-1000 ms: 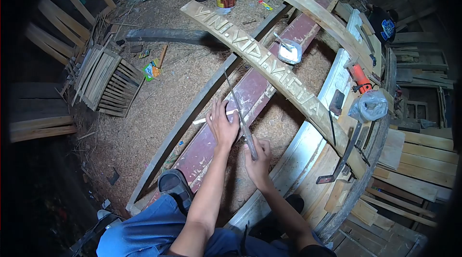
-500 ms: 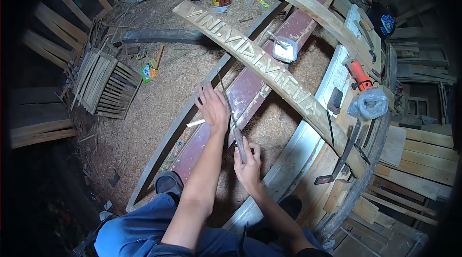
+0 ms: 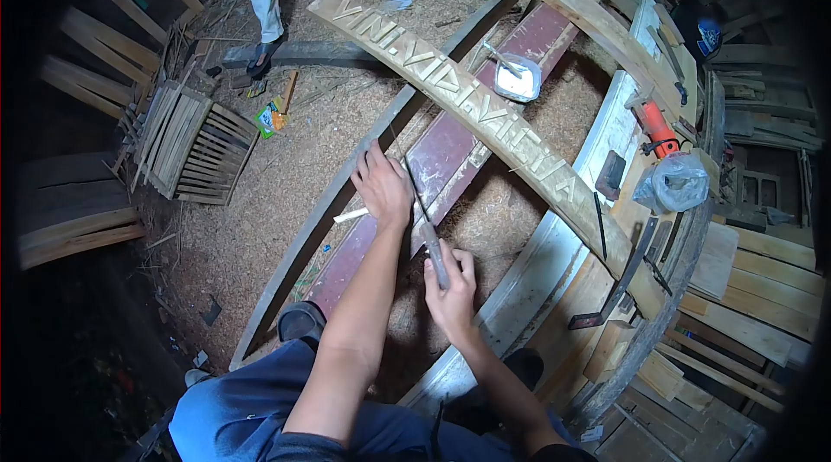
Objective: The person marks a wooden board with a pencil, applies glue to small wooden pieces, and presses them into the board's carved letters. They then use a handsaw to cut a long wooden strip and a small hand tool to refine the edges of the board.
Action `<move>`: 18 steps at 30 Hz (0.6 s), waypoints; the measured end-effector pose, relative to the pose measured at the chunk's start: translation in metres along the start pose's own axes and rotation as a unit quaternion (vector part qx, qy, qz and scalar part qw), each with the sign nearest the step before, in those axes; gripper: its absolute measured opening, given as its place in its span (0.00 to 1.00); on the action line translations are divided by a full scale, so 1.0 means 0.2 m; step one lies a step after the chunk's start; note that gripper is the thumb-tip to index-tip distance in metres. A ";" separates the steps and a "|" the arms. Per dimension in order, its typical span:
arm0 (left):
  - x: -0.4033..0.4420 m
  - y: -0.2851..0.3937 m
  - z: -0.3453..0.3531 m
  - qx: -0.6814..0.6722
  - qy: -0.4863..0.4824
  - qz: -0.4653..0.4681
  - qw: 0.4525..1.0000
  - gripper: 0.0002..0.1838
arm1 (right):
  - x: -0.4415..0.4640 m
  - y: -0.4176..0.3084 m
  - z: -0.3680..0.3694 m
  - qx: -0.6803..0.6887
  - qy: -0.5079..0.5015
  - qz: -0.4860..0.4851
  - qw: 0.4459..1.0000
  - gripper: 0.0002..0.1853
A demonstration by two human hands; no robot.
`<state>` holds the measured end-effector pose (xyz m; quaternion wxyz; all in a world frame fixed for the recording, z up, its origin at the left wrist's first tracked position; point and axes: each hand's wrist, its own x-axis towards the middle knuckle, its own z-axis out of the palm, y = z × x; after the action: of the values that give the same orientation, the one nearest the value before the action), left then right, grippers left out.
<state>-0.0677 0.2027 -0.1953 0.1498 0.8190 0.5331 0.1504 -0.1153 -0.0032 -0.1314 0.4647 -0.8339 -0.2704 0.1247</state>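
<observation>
Holding the long, thin, dark-bladed tool point(image 3: 422, 211) by its brownish-grey handle point(image 3: 434, 247), clasped firmly between thumb and curled fingers of the right hand point(image 3: 450, 293). Gripping low on the handle, with the blade slanting away from the fist, up and to the left, just beside the left hand point(image 3: 383, 187). Keeping the right fist off the right edge of the long, dull-red, scuffed wooden plank point(image 3: 441, 159), with the blade over the plank itself; too faint at the tip to place exactly.

Resting the left hand above the red plank, near its left edge, fingers extended close together. Showing under the left wrist a short, slim, pale wooden strip point(image 3: 350, 215), poking out toward that same left edge. Cannot tell about any closing of the left fingers on the strip.

Farther out, laid across the red plank, a pale wooden board with raised letters point(image 3: 472, 107); past its far edge, on the plank, a squarish, clear plastic tub of white paste point(image 3: 517, 79). Alongside the left edge, a long grey beam point(image 3: 299, 263); beyond the right edge, a white-painted plank point(image 3: 519, 272). Past the far edge of the lettered board, an orange-red power tool point(image 3: 660, 129) beside a clear plastic bag point(image 3: 681, 182).
</observation>
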 end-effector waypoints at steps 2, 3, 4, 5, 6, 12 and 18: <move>0.00 -0.01 0.02 0.007 0.021 0.010 1.000 0.25 | 0.01 0.03 -0.04 0.037 0.013 0.027 0.999 0.21; 0.01 0.00 0.01 0.005 0.012 -0.001 1.000 0.25 | 0.02 0.03 -0.07 0.051 0.023 0.039 0.998 0.21; 0.00 0.00 0.01 0.008 0.013 0.009 1.000 0.25 | 0.02 0.04 -0.09 0.052 0.024 0.035 0.998 0.20; 0.00 0.00 0.00 0.010 0.014 0.019 1.000 0.25 | 0.03 0.04 -0.12 0.053 0.026 0.031 0.998 0.20; 0.00 0.00 0.00 0.010 0.015 0.020 1.000 0.25 | 0.03 0.05 -0.12 0.041 0.026 0.016 0.999 0.20; 0.00 0.00 0.00 0.019 0.030 0.020 0.999 0.25 | 0.01 0.03 -0.02 -0.002 0.013 -0.021 1.000 0.23; -0.01 -0.01 0.01 0.036 0.029 0.032 0.998 0.24 | -0.01 0.03 0.01 -0.007 0.011 -0.020 1.000 0.23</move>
<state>-0.0696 0.2019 -0.1989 0.0998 0.8358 0.5159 0.1592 -0.1157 -0.0047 -0.1369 0.4645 -0.8327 -0.2826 0.1046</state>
